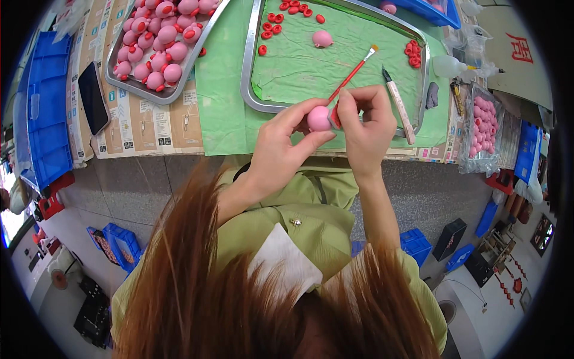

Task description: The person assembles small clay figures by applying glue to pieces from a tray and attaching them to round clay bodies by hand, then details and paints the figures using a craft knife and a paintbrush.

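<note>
The half-curled left hand (278,149) grips a round pink ball (318,119); nearly closed right hand (368,122) pinches small red piece (335,116).

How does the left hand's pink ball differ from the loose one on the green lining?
The left hand pinches the held ball; the loose ball lies untouched on the green lining. The held ball has a red piece at its right side; the loose ball has none there. Both are pink and rounded.
</note>
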{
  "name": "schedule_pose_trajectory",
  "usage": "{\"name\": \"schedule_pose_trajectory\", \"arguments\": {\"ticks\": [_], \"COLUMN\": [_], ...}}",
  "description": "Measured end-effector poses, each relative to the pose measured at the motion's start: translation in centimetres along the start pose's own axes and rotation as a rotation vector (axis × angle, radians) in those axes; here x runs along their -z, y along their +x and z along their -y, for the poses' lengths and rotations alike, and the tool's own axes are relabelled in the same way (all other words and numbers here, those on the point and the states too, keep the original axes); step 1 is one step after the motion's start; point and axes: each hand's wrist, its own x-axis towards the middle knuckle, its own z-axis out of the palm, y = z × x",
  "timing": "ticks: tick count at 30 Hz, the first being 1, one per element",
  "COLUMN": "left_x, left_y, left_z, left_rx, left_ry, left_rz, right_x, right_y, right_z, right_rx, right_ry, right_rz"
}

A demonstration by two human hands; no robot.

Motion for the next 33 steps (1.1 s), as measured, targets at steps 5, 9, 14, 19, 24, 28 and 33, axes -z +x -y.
{"name": "schedule_pose_trajectory", "arguments": {"ticks": [5, 9, 14, 19, 24, 28, 33], "left_x": [0.2, -0.1, 0.0, 0.1, 0.1, 0.2, 0.1], "left_y": [-0.2, -0.1, 0.0, 0.0, 0.1, 0.1, 0.0], "left_z": [0.2, -0.3, 0.1, -0.2, -0.5, -0.5, -0.8], "left_rx": [-0.041, -0.010, -0.003, 0.010, 0.040, 0.049, 0.092], "left_ry": [0.002, -0.008, -0.028, -0.048, -0.106, -0.102, -0.124], "left_rz": [0.008, 0.005, -0.009, 0.008, 0.029, 0.045, 0.038], "right_x": [-0.1, 0.3, -0.2, 0.0, -0.1, 0.0, 0.3], "right_y": [-0.7, -0.6, -0.6, -0.1, -0.8, -0.6, -0.1], "right_z": [0.8, 0.3, 1.2, 0.0, 0.5, 0.6, 0.1], "right_rx": [0.184, 0.099, 0.180, 0.030, 0.300, 0.155, 0.035], "right_ry": [-0.126, -0.092, -0.155, -0.037, -0.112, -0.066, -0.008], "right_rz": [0.021, 0.018, 0.042, 0.015, 0.079, 0.052, 0.017]}}
